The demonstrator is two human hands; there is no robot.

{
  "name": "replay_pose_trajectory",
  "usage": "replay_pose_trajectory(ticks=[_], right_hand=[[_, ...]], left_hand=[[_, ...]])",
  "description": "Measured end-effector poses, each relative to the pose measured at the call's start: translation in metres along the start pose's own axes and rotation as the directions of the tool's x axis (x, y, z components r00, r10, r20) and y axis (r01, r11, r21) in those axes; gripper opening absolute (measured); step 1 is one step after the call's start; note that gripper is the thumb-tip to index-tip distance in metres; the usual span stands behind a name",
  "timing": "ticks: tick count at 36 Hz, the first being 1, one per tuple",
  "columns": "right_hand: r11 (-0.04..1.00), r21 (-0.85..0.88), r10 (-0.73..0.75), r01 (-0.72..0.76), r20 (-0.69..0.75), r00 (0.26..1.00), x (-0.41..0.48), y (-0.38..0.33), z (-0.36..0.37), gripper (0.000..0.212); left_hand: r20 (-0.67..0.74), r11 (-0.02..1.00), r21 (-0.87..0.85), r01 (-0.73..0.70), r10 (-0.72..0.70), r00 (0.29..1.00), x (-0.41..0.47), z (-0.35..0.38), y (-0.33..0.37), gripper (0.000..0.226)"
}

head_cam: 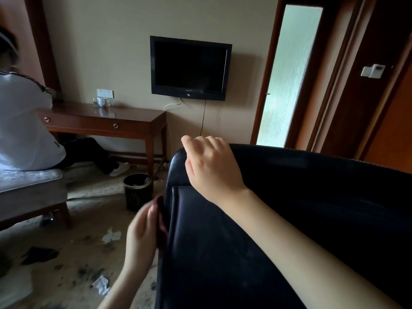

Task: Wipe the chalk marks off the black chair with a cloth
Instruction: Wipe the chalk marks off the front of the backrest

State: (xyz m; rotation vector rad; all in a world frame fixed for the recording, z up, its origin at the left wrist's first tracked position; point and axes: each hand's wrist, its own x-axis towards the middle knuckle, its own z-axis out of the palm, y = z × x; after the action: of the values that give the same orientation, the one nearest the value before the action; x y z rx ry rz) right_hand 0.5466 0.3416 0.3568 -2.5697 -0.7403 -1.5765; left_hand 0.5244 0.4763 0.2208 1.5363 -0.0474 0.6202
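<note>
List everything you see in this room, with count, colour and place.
black chair: one, black, right foreground
cloth: one, dark red, against chair's left side
television: one, black, on wall
desk: one, brown, left of television
mug: one, white, on desk
waste bin: one, black, floor beside chair
paper scraps: several, white, on floor
glass door: one, frosted, right of television
seated person: one, white shirt, far left
left hand: one, holding cloth
right hand: one, gripping chair's top edge
</note>
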Motion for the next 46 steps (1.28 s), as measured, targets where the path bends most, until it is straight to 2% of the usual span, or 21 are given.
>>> replay_pose_trajectory(ticks=[3, 6, 10, 13, 16, 20, 25, 27, 29, 31, 34, 39, 41, 43, 46], right_hand=[[1.000, 0.007, -0.008, 0.008, 0.000, 1.000, -0.001, 0.000, -0.001, 0.031], [1.000, 0.000, -0.016, 0.016, 0.000, 1.000, -0.001, 0.000, -0.001, 0.031], [1.000, -0.019, -0.017, 0.017, -0.006, 1.000, -0.002, -0.001, 0.000, 0.028], [0.999, -0.046, -0.019, 0.019, 0.003, 1.000, -0.002, -0.002, 0.001, 0.028], [0.998, -0.064, -0.022, 0.024, 0.027, 0.999, -0.002, -0.002, 0.002, 0.026], [0.996, -0.092, -0.015, 0.020, 0.046, 0.999, -0.003, -0.003, 0.002, 0.028], [0.994, -0.108, -0.026, 0.032, 0.055, 0.998, -0.002, -0.005, -0.001, 0.029], [0.993, -0.112, -0.034, 0.039, 0.045, 0.998, -0.003, -0.005, -0.002, 0.028], [0.993, -0.113, -0.033, 0.036, 0.035, 0.999, -0.003, -0.005, -0.003, 0.029], [0.992, -0.126, -0.029, 0.033, 0.031, 0.999, -0.003, -0.006, -0.003, 0.029], [0.988, -0.154, -0.003, 0.008, 0.033, 0.999, -0.002, -0.010, -0.001, 0.029], [0.986, -0.165, 0.009, -0.002, 0.041, 0.999, -0.003, -0.012, 0.000, 0.028], [0.986, -0.167, 0.005, 0.005, 0.056, 0.998, -0.003, -0.011, -0.001, 0.030], [0.985, -0.175, 0.006, 0.006, 0.068, 0.998, -0.004, -0.011, -0.001, 0.032], [0.981, -0.192, 0.009, 0.000, 0.044, 0.999, -0.003, -0.011, -0.001, 0.030]], left_hand=[[0.012, 0.987, -0.118, -0.108, 0.110, 0.994, 0.019, 0.007, 0.036, 0.023], [0.156, 0.981, -0.166, -0.103, 0.129, 0.979, 0.020, 0.009, 0.044, 0.026], [0.270, 0.983, -0.183, -0.014, 0.064, 0.961, 0.014, 0.003, 0.022, 0.028], [0.286, 0.986, -0.149, 0.071, -0.025, 0.958, -0.001, -0.002, 0.004, 0.020], [0.277, 0.984, -0.118, 0.132, -0.095, 0.956, -0.015, -0.009, -0.018, 0.022], [0.313, 0.969, -0.056, 0.239, -0.210, 0.926, -0.038, -0.023, -0.054, 0.011], [0.299, 0.945, 0.039, 0.324, -0.321, 0.899, -0.068, -0.044, -0.085, 0.016], [0.221, 0.939, 0.046, 0.341, -0.342, 0.913, -0.068, -0.055, -0.095, 0.024], [0.070, 0.954, 0.042, 0.297, -0.299, 0.952, -0.062, -0.067, -0.094, 0.019], [-0.069, 0.969, -0.046, 0.242, -0.245, 0.967, -0.050, -0.073, -0.074, 0.012], [-0.137, 0.980, -0.172, 0.100, -0.124, 0.983, -0.029, -0.066, -0.023, 0.012], [-0.104, 0.945, -0.291, -0.147, 0.121, 0.987, -0.002, -0.023, 0.039, 0.018], [-0.010, 0.932, -0.242, -0.270, 0.275, 0.961, 0.002, -0.004, 0.050, 0.027], [0.109, 0.905, -0.102, -0.414, 0.424, 0.899, 0.003, 0.010, 0.042, 0.036], [0.151, 0.901, -0.078, -0.428, 0.435, 0.888, -0.003, 0.004, 0.018, 0.038]])
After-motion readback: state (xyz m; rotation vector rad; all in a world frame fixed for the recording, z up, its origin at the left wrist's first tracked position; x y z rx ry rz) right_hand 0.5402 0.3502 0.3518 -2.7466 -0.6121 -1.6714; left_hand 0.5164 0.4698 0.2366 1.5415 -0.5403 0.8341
